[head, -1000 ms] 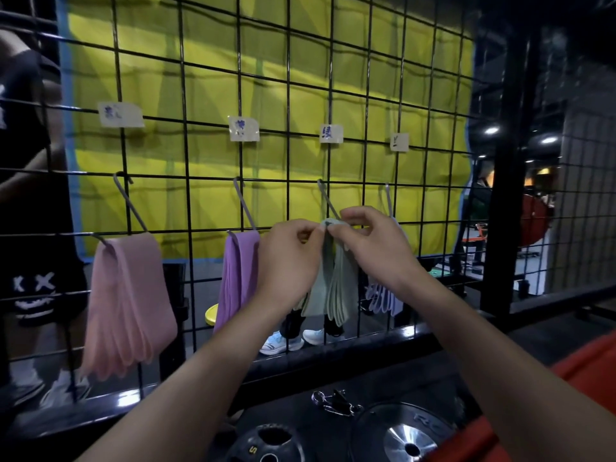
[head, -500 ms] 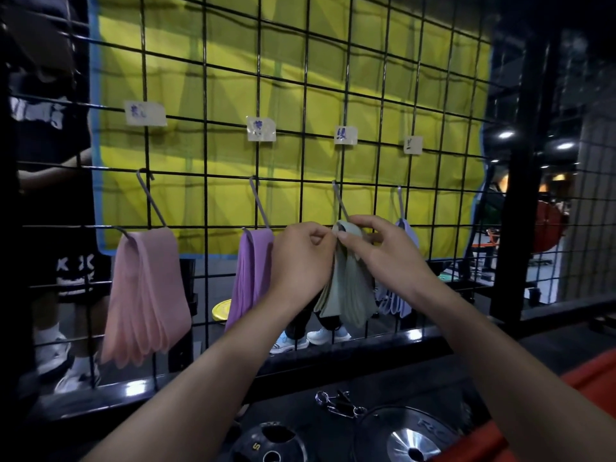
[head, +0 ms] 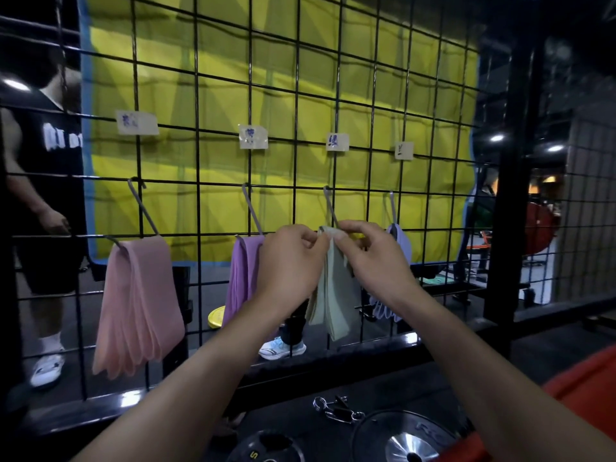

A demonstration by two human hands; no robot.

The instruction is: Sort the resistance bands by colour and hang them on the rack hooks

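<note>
A black wire grid rack (head: 196, 105) carries several metal hooks under paper labels. Pink bands (head: 140, 305) hang on the leftmost hook and purple bands (head: 245, 278) on the second. Pale green bands (head: 333, 301) hang at the third hook (head: 330, 205). My left hand (head: 290, 261) and my right hand (head: 370, 255) both pinch the top of the green bands right at that hook's tip. Light blue bands (head: 401, 241) hang on the fourth hook, partly hidden behind my right hand.
Behind the grid hangs a yellow mat (head: 283, 78). A person in black (head: 40, 195) stands behind the rack at the left. Weight plates (head: 406, 441) and metal clips (head: 336, 410) lie below near me, with a red object (head: 586, 388) at the lower right.
The view has shifted slightly, so the rack sits further right in the frame. Both hands stay pinched on the top of the green bands at the third hook.
</note>
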